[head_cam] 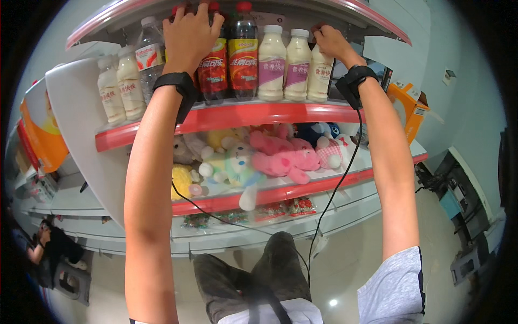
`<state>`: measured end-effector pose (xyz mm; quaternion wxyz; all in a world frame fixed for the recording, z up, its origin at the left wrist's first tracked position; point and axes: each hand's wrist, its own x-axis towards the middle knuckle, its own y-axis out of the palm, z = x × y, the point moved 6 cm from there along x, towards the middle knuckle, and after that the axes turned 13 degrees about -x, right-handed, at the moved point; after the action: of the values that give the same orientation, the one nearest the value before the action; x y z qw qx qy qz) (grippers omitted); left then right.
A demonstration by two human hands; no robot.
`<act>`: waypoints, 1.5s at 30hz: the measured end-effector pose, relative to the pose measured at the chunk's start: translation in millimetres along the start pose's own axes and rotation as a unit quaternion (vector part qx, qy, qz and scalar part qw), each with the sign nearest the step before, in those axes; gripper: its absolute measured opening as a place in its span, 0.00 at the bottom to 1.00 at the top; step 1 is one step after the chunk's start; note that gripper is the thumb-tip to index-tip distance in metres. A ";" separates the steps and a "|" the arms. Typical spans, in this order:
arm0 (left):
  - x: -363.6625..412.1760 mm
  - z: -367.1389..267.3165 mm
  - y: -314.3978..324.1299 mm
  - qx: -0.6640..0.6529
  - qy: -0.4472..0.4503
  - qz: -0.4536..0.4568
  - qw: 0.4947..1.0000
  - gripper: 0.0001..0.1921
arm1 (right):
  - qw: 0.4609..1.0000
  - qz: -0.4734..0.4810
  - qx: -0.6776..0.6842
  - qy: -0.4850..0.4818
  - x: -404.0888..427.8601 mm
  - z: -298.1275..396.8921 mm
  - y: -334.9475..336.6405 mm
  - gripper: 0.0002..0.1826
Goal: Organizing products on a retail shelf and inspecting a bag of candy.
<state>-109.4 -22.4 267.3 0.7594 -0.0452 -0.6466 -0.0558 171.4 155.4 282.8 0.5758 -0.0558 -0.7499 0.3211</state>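
My left hand (193, 38) reaches up over the cola bottles on the upper shelf, fingers spread over the red caps; whether it grips one is hidden. Beside it stand a cola bottle with a red and yellow label (243, 56) and another partly behind my hand. My right hand (330, 40) is at the top of the rightmost milk-drink bottle (321, 77); its fingertips are partly hidden behind the cap. Two milk-drink bottles with purple labels (272, 67) stand to its left. Further left are a clear water bottle (149, 54) and two more milk-drink bottles (130, 87).
The shelf's red front edge (243, 114) runs below the bottles. Plush toys (283, 154) fill the shelf beneath, with wrapped packets (299, 206) lower down. An orange box (408, 109) is at right. Black cables hang from my wristbands. A person (52, 247) sits at far left.
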 end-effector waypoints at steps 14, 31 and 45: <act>-3.8 -2.6 -1.1 0.014 0.015 0.024 0.999 0.19 | 0.987 -0.092 0.085 0.102 -30.7 0.1 -38.2 0.26; -155.0 -26.2 -55.2 -0.085 0.020 0.175 0.981 0.30 | 0.955 -0.198 0.044 -0.217 -148.6 174.9 -59.9 0.17; -178.4 -34.3 -64.2 -0.127 0.000 0.200 0.971 0.35 | 0.976 -0.171 0.001 -0.137 -189.3 213.4 -18.9 0.22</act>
<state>-113.2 -86.1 85.5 0.7431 -0.2697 -0.6122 0.0160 47.5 -34.4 108.6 0.5137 0.1186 -0.8197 0.2237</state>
